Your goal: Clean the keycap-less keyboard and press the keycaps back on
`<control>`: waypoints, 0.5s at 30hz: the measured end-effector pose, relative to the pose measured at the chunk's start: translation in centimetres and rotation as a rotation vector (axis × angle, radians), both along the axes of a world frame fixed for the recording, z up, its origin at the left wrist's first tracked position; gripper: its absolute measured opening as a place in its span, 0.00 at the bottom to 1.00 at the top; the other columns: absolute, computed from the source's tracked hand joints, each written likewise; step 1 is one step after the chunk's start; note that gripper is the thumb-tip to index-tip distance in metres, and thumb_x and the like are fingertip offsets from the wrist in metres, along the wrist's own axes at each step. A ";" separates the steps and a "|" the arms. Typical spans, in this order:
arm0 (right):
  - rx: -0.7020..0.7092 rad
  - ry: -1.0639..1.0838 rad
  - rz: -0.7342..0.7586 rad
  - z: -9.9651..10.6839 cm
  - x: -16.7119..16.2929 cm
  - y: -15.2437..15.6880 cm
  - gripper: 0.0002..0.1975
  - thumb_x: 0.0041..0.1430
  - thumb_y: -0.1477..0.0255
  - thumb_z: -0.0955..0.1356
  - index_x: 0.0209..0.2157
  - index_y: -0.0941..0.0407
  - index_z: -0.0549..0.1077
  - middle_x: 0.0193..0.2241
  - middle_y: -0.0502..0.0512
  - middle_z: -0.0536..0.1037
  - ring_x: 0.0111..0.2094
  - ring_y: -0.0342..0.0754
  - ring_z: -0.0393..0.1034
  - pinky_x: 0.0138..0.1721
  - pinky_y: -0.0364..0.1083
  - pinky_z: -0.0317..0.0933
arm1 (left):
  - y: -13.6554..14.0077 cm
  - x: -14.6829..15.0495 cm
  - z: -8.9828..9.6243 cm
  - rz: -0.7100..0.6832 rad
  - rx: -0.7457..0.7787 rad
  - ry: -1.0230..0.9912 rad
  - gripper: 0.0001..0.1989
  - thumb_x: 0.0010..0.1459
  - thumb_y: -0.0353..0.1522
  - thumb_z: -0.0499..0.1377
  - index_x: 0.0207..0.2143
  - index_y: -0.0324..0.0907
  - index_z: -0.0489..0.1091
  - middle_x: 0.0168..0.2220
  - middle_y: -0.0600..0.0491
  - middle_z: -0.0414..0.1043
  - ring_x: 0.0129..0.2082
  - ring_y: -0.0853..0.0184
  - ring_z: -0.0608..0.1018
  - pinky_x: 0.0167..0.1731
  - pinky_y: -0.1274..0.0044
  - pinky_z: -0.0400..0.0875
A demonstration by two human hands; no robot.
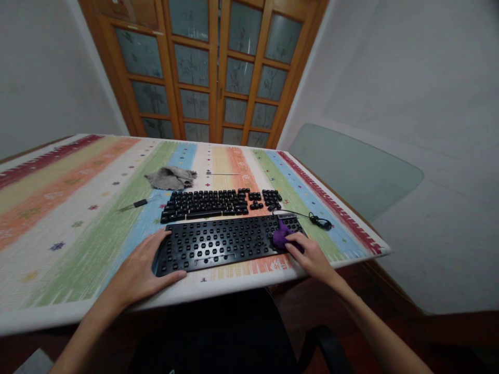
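Observation:
A black keyboard base (218, 240) with its keycaps off lies near the table's front edge. My left hand (142, 267) grips its left end, thumb along the front edge and fingers at the back corner. My right hand (310, 254) is closed on a bunched purple cloth (280, 236), which rests on the base's right part over the number pad. Just behind the base, the removed black keycaps (210, 200) are laid out in keyboard order. The cable (322, 222) sits coiled at the right.
A crumpled grey cloth (171, 178) lies behind the keycaps, with a thin rod-like tool (224, 174) to its right. Left of the keycaps is a black-handled wire tool (140, 203). A striped tablecloth (89, 228) covers the table. Beneath the front edge shows a chair armrest (327, 348).

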State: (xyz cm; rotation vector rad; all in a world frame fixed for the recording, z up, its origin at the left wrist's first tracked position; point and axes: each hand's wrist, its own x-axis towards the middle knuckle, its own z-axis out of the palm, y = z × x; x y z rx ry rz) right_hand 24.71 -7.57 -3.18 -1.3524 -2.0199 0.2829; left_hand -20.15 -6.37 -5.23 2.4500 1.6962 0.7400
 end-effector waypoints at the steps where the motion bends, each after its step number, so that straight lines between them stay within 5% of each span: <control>1: -0.044 0.056 -0.041 0.0 0.2 0.2 0.10 0.65 0.66 0.64 0.37 0.55 0.75 0.32 0.55 0.79 0.34 0.51 0.74 0.37 0.49 0.69 | 0.0 0.0 0.0 0.001 0.003 0.001 0.48 0.47 0.59 0.62 0.63 0.42 0.59 0.63 0.39 0.64 0.60 0.42 0.70 0.59 0.54 0.67; 4: -0.053 0.218 -0.184 0.0 0.1 0.7 0.13 0.66 0.61 0.63 0.38 0.55 0.74 0.30 0.53 0.79 0.30 0.50 0.74 0.32 0.47 0.68 | 0.0 0.0 0.0 0.002 0.006 -0.002 0.48 0.47 0.59 0.62 0.63 0.42 0.59 0.63 0.39 0.64 0.60 0.42 0.70 0.59 0.54 0.67; 7: 0.115 0.215 -0.259 -0.2 -1.0 0.8 0.12 0.66 0.62 0.64 0.41 0.55 0.74 0.34 0.56 0.80 0.34 0.51 0.74 0.37 0.49 0.69 | -0.1 0.1 0.2 0.007 0.002 -0.011 0.48 0.46 0.60 0.61 0.62 0.41 0.60 0.62 0.39 0.65 0.60 0.41 0.70 0.59 0.53 0.67; 15: 0.342 -0.476 0.076 -0.2 -2.4 -0.1 0.13 0.67 0.78 0.61 0.42 0.56 0.76 0.34 0.59 0.79 0.38 0.54 0.69 0.40 0.52 0.63 | -0.1 0.3 0.4 0.009 -0.034 0.010 0.49 0.47 0.60 0.60 0.62 0.39 0.59 0.62 0.36 0.64 0.60 0.41 0.69 0.59 0.52 0.66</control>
